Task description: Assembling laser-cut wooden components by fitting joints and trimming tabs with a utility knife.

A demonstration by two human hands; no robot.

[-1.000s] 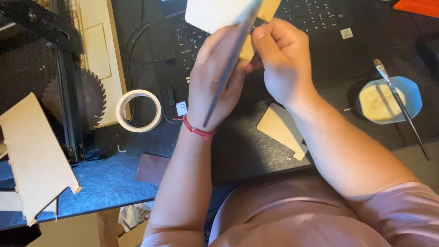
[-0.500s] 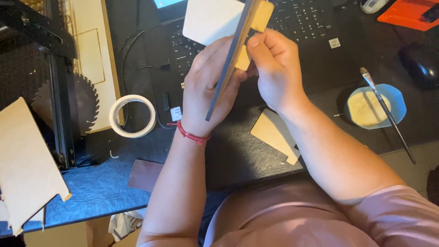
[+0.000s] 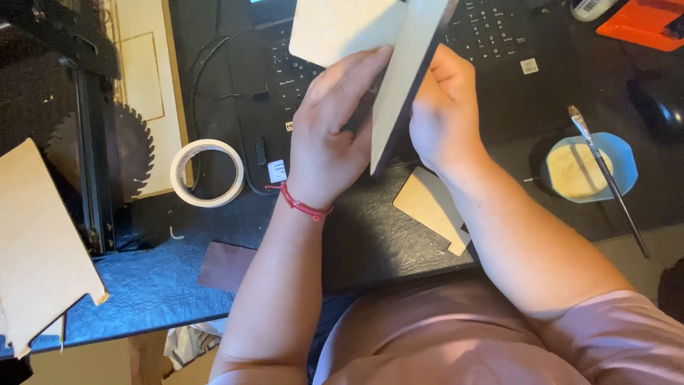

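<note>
On the tabletop (image 3: 399,235) near me lies a flat wooden cutout (image 3: 433,207). Above it, my left hand (image 3: 335,135) and right hand (image 3: 445,114) pinch 2 thin wooden panels (image 3: 399,78) between them. The panels hide part of the laptop keyboard (image 3: 491,32). A tape roll (image 3: 206,173) lies left, a blue dish (image 3: 588,170) with a brush (image 3: 605,178) right.

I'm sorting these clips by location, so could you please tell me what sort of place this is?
Probably a hobby or craft workbench: a dark desk with a laptop keyboard, a roll of tape, a toothed wooden gear and a brush across a glue dish.
</note>
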